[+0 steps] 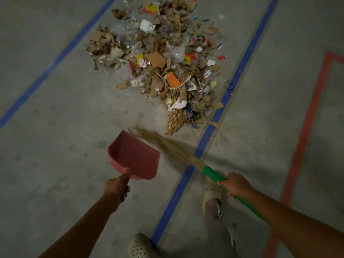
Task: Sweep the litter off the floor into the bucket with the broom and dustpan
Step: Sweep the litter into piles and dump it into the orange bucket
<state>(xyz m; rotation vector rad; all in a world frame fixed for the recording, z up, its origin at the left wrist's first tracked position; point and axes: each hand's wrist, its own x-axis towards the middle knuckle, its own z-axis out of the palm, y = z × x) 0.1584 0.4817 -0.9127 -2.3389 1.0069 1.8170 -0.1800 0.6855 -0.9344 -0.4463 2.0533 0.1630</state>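
Left hand (116, 189): fingers wrapped round the dustpan (134, 155) handle, firm grip. Pan is pink, mouth facing away from me toward the pile, scoop showing bare plastic. Can't tell if its lip touches the floor (55, 164).

Right hand (236, 184): clenched on the broom (212, 173) at its green handle, just behind the bristle collar. Bristles fan up-left, blurred, with the tips just past the pan's far right corner and near the closest end of the litter.

Litter (163, 58): one long heap ahead of me on the concrete, made of cardboard scraps, clear plastic, paper and orange, yellow and red wrappers. It sits between the two blue tape lines (210, 131), and its right edge spills onto the right one. Red tape (305, 136) is further right, well apart.

My pale clogs (212, 190) straddle the right blue line.
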